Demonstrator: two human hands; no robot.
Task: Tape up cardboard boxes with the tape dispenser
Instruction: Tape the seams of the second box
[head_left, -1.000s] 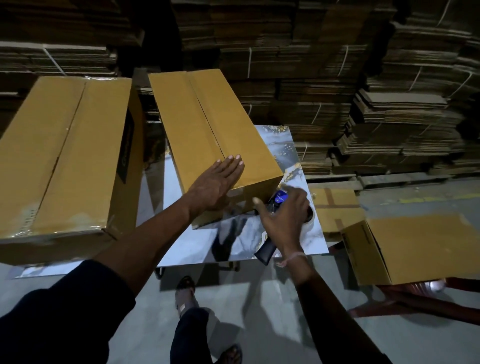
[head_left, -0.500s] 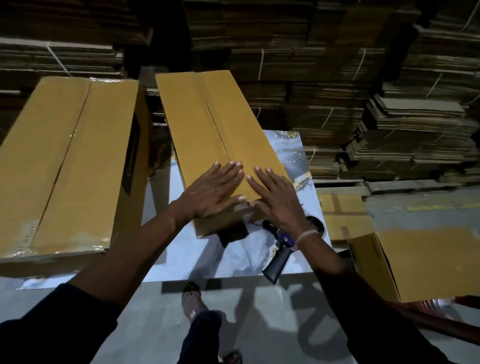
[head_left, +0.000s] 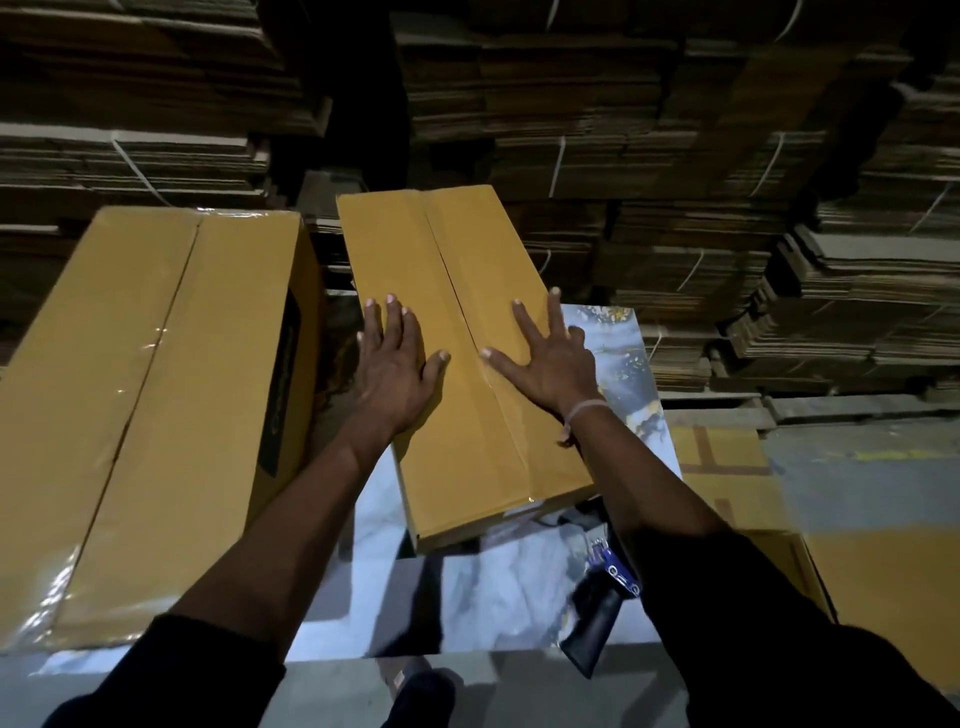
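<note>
A long yellow-brown cardboard box (head_left: 457, 457) lies on the marble-patterned table (head_left: 478, 603), its top seam running away from me. My left hand (head_left: 392, 369) rests flat on the left flap and my right hand (head_left: 545, 358) lies flat on the right flap, fingers spread, one on each side of the seam. Clear tape glints along the near part of the seam. The tape dispenser (head_left: 597, 608), with a black handle and a blue part, lies on the table near its front edge under my right forearm, held by neither hand.
A larger taped box (head_left: 130, 415) stands on the table to the left, close to the long box. Another cardboard box (head_left: 883, 597) sits low at the right. Bundled stacks of flat cardboard (head_left: 675, 156) fill the background. My foot shows below the table edge.
My right hand let go of the tape dispenser, left it on the table and came onto the box. Both hands then slid farther up the box top and spread apart.
</note>
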